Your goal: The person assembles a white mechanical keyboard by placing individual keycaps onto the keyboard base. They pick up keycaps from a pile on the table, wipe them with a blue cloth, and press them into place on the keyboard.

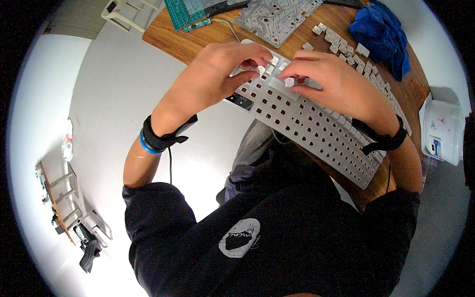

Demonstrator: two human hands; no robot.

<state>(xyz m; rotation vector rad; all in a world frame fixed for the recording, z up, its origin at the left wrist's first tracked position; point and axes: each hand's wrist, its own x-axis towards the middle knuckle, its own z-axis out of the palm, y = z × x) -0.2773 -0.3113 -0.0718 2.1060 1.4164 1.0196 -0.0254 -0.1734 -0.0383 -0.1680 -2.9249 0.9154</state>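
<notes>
Cloth shirt (307, 237), pinched plastic keycaps (289, 82), keyboard casing (309, 120) (square-holed)

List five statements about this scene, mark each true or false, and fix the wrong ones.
1. The right hand has a white key between thumb and fingers, over the keyboard. True.
2. The left hand lies on the person's leg. False: the left hand is over the keyboard, with another white key at its fingertips.
3. Loose keys lie on the wooden table. True.
4. Every slot on the keyboard is covered. False: many square holes are bare.
5. A blue cloth lies on the table. True.
</notes>
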